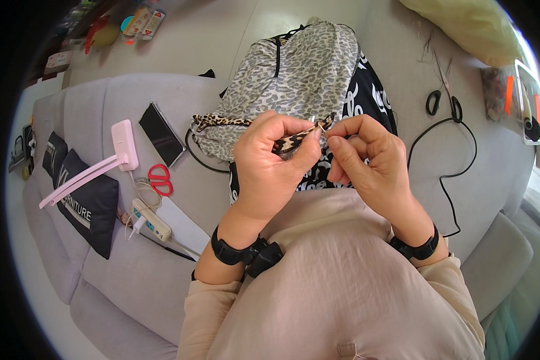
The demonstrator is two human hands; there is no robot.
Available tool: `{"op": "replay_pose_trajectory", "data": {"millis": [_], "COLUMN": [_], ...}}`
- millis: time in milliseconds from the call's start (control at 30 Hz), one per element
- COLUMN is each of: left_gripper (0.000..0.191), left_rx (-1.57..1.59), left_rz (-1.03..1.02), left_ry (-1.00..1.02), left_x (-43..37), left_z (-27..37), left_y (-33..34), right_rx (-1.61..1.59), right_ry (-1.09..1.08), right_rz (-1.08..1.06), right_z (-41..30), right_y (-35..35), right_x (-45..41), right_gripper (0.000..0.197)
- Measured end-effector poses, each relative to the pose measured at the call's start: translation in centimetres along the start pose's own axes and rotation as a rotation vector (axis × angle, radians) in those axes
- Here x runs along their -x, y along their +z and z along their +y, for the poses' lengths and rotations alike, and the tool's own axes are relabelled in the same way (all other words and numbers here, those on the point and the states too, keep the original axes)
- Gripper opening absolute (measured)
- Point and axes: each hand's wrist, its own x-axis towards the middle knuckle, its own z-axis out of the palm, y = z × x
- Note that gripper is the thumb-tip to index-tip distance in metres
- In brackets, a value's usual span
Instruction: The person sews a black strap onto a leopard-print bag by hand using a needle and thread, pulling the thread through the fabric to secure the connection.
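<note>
In my left hand (274, 157) the leopard-print trim (292, 143) of a garment is pinched between thumb and fingers. A thin sewing needle (321, 128) shows at the edge of this trim. My right hand (371, 155) has thumb and index finger pinched at the needle's end, close to the left fingertips. Grey leopard-print cloth (306, 67) spreads out beyond both hands, a black cord lying on it. Beneath it and to its right is black fabric (375, 96) with white lettering. Any thread is too fine to make out.
Black-handled scissors (445, 87) and a black cable (476, 148) lie at right, near a clear plastic box (528, 103). At left are a smartphone (163, 135), red-handled scissors (160, 180), a pink folding lamp (124, 144), a power strip (150, 219) and dark cushions (87, 202) on a grey sofa.
</note>
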Motion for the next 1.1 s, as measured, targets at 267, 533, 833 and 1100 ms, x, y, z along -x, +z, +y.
{"op": "replay_pose_trajectory", "data": {"millis": [267, 533, 833, 1100], "left_gripper": [0.015, 0.014, 0.016, 0.013], "left_rx": [-0.230, -0.219, -0.053, -0.395], "left_rz": [-0.055, -0.171, -0.349, -0.501], "left_ry": [0.159, 0.117, 0.055, -0.073], "left_x": [0.4, 0.3, -0.7, -1.7], "left_z": [-0.3, -0.6, -0.6, 1.0], "left_y": [0.1, -0.2, -0.2, 0.0], "right_rx": [-0.142, -0.252, 0.010, 0.494], "right_ry": [0.109, 0.132, 0.004, -0.307], "right_rz": [-0.064, -0.125, -0.008, 0.186], "right_z": [0.8, 1.5, 1.9, 3.0], "right_y": [-0.3, -0.3, -0.2, 0.0], "right_x": [-0.6, -0.9, -1.0, -1.8], "right_gripper": [0.016, 0.015, 0.007, 0.005]}}
